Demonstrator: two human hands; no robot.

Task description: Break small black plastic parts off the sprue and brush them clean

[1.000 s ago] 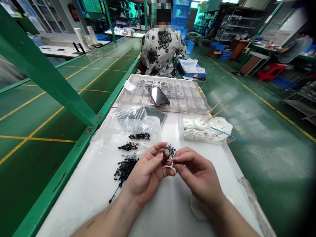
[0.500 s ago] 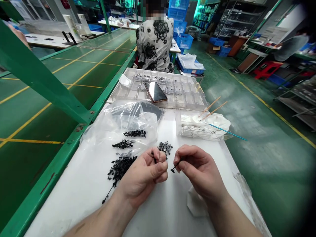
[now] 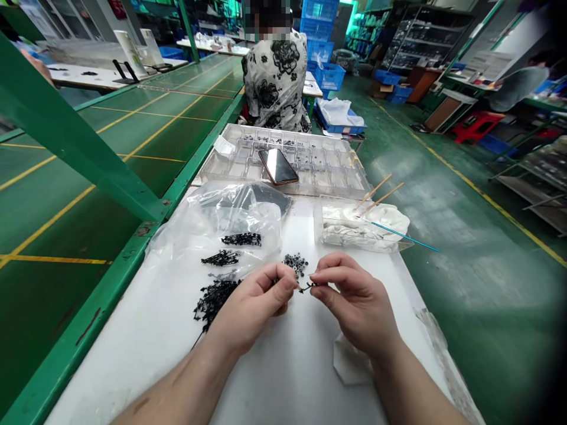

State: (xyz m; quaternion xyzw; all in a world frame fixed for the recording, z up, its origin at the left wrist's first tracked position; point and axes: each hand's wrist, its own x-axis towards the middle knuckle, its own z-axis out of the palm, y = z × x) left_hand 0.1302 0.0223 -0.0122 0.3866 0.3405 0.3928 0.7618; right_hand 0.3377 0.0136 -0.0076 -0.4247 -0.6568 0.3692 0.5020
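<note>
A thin black plastic strip (image 3: 306, 287) is pinched narrowly in the right hand (image 3: 357, 301), its long axis lying roughly crosswise, with its free end directed at the left hand (image 3: 252, 310) and almost touching it. The left fingers are closed together, and whatever they may hold cannot be told. Just beyond the strip, a heap of small black rings (image 3: 295, 264) is spread on the white work table (image 3: 283, 378).

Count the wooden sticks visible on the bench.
2. One wooden stick and a second wooden stick both slant out of the clear tray; others could be hidden in its white padding.
</note>
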